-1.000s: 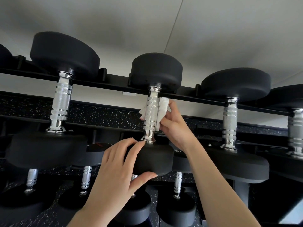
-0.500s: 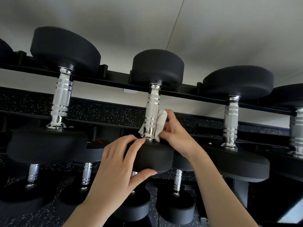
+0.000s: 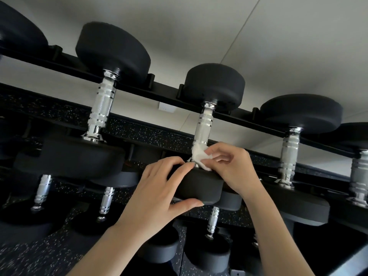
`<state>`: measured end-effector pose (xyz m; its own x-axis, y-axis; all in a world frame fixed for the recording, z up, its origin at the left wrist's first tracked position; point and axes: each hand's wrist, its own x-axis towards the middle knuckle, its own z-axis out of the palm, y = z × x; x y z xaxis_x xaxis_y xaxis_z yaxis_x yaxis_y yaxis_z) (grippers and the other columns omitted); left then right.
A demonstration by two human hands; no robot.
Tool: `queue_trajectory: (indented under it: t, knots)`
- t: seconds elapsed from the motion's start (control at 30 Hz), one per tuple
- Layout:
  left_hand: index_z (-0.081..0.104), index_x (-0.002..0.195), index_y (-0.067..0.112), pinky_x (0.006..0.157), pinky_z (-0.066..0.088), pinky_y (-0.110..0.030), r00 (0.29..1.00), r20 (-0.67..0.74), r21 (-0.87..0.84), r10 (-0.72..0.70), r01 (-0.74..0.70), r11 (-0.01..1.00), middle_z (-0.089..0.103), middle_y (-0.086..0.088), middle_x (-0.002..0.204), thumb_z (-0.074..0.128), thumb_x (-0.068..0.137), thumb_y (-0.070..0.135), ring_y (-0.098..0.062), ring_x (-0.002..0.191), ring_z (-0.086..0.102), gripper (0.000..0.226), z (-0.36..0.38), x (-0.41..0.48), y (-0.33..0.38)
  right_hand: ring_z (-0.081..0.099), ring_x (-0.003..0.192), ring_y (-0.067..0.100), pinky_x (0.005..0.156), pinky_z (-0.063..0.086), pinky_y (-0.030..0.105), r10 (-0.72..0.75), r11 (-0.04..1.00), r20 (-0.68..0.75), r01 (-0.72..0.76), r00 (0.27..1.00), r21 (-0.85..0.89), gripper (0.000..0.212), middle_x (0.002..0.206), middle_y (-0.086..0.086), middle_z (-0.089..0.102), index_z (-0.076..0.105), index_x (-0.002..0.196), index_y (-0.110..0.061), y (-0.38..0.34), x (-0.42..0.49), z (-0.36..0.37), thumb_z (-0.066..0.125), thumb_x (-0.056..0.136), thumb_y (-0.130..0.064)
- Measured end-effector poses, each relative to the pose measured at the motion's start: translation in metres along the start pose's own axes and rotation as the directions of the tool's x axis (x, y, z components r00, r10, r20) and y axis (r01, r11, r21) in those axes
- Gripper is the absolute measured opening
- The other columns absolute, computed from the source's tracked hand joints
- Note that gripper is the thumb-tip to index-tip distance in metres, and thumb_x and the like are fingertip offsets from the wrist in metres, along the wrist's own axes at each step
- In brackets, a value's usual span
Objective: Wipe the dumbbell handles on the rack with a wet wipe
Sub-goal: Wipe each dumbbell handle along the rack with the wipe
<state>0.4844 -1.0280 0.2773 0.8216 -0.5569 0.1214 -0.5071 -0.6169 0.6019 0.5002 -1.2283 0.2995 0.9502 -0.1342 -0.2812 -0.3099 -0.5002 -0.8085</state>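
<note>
On the top tier of the rack (image 3: 165, 90), in the middle of the view, the dumbbell (image 3: 214, 84) being cleaned lies across the rails with its near head (image 3: 199, 186) toward the person. The left hand (image 3: 159, 188) grips that head, fingers curved over its top edge and thumb hooked beneath. The right hand (image 3: 233, 166) pinches the wet wipe (image 3: 198, 156) between thumb and fingertips and presses it round the near end of the handle (image 3: 205, 124), where the chrome meets the head.

The wipe looks thin, limp and damp. It will probably bunch and slide rather than hold a shape, so it is best kept folded round the bar under the fingertips. The dumbbell is likely heavy and rigid, and its round heads could roll in the cradle. Steadying it by the rubber head, as the left hand does, seems the sound place to hold. The knurled middle of the handle should drag on the wipe, while the smooth grooved bands and the polished collar should let it slip.

Compared with a second ago, the wipe has travelled from the upper middle of the handle down to its near end. The right hand has followed and now sits low against the head. The left hand keeps its grip. The view has swung, so the rack runs more steeply down to the right.
</note>
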Motion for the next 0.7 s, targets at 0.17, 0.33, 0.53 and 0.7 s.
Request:
queue_trajectory:
  t: [0.17, 0.33, 0.53, 0.7]
  knots:
    - [0.049, 0.130, 0.023, 0.096, 0.024, -0.022, 1.000, 0.000, -0.034, 0.026, -0.026, 0.999, 0.044, 0.005, 0.123, 0.048, 0.080, 0.063, -0.011, 0.109, 0.038, 0.065, -0.005, 0.001, -0.002, 0.049, 0.063, 0.007, 0.059, 0.042, 0.020, -0.135, 0.990, -0.013, 0.135, 0.991, -0.044, 0.013, 0.074, -0.005, 0.058, 0.073, 0.079, -0.022, -0.003, 0.001, 0.006, 0.079, 0.069, -0.015]
    - [0.045, 0.135, 0.025, 0.099, 0.024, -0.017, 0.999, -0.010, -0.078, 0.049, -0.050, 0.996, 0.041, 0.010, 0.127, 0.047, 0.079, 0.064, -0.004, 0.110, 0.036, 0.068, -0.008, -0.001, -0.007, 0.043, 0.059, 0.005, 0.057, 0.035, 0.011, -0.177, 0.967, 0.045, 0.182, 0.983, -0.181, 0.018, 0.071, -0.010, 0.051, 0.072, 0.081, -0.031, -0.013, 0.009, 0.009, 0.077, 0.072, -0.016]
    - [0.045, 0.134, 0.023, 0.096, 0.035, -0.028, 0.996, -0.064, -0.143, 0.056, -0.065, 0.988, 0.042, 0.007, 0.128, 0.050, 0.079, 0.061, -0.010, 0.117, 0.041, 0.067, -0.002, -0.006, -0.016, 0.052, 0.066, 0.009, 0.060, 0.046, 0.033, -0.160, 0.842, 0.131, 0.205, 0.978, -0.500, 0.012, 0.079, -0.004, 0.059, 0.075, 0.087, -0.025, -0.029, 0.015, 0.012, 0.073, 0.077, -0.029]
    - [0.047, 0.131, 0.024, 0.095, 0.039, -0.031, 0.997, -0.066, -0.213, 0.025, -0.039, 0.976, 0.047, 0.006, 0.126, 0.055, 0.075, 0.062, -0.011, 0.117, 0.042, 0.069, 0.005, -0.005, -0.023, 0.060, 0.080, 0.018, 0.067, 0.049, 0.031, -0.093, 0.652, 0.197, 0.209, 0.976, -0.729, 0.020, 0.086, -0.004, 0.067, 0.072, 0.096, -0.033, -0.050, 0.019, 0.019, 0.064, 0.083, -0.045]
